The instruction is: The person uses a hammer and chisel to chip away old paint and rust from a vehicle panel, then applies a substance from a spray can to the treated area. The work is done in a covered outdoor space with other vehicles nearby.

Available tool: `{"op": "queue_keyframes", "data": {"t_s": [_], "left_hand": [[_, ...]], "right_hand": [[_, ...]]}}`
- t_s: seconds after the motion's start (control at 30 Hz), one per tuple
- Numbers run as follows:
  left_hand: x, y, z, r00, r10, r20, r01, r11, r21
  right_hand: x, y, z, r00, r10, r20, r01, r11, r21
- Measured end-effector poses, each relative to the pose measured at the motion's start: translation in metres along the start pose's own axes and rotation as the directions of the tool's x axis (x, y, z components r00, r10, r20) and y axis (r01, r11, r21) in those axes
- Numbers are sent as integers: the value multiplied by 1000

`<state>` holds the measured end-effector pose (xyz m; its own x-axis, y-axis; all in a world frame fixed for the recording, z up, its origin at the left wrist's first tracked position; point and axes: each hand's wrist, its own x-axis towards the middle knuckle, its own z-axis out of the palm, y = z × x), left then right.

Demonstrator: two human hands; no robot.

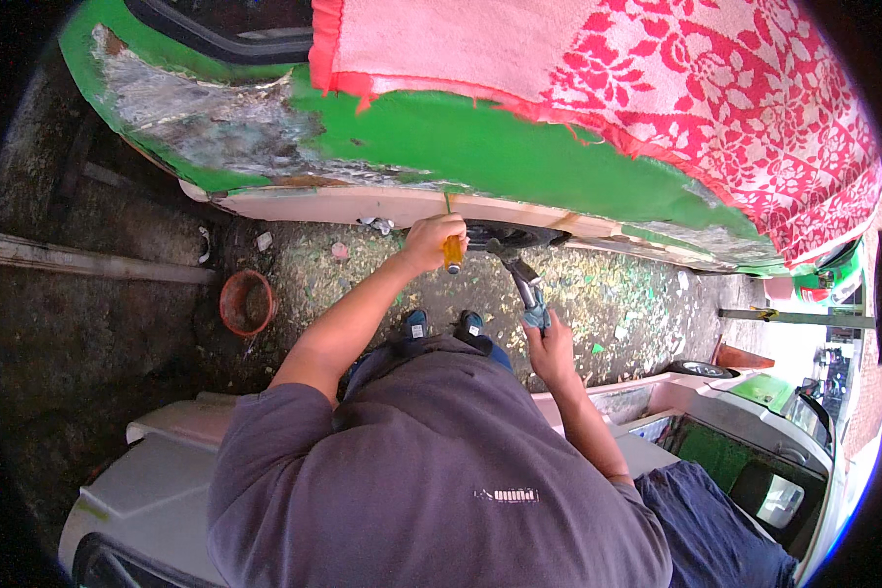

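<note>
My left hand point(425, 243) is closed round the amber handle of a screwdriver point(453, 255). Its thin shank reaches up to the lower side of a green car body point(431, 137), where green paint meets a pale lower panel point(343, 204). In my right hand point(553, 351) is a hammer point(526, 284) with a metal shaft and a bluish grip. The hammer's head hangs to the right of the screwdriver, apart from it. Bare, scraped patches point(206, 113) mark the body's left part.
A red and white floral cloth point(706, 98) drapes over the green car. Paint flakes litter the floor point(617, 304) round my feet. An orange-red bucket point(247, 303) stands at the left. Close behind me is a pale vehicle point(157, 490), with dark cloth point(706, 529) at its right.
</note>
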<state>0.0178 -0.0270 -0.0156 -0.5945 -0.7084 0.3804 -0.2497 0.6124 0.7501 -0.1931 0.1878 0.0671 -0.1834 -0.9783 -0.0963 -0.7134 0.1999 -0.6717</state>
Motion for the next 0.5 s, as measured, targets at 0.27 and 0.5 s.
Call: {"op": "queue_keyframes", "data": {"t_s": [0.27,0.5], "left_hand": [[13,8,-10,989,-9,146,-1,998,70],[18,15,-11,977,-37,212,7,991,137]], "right_hand": [[4,5,-10,1000,-2,27,3,999,-32],[6,12,-21,998,-45,42,45,999,-8]]}}
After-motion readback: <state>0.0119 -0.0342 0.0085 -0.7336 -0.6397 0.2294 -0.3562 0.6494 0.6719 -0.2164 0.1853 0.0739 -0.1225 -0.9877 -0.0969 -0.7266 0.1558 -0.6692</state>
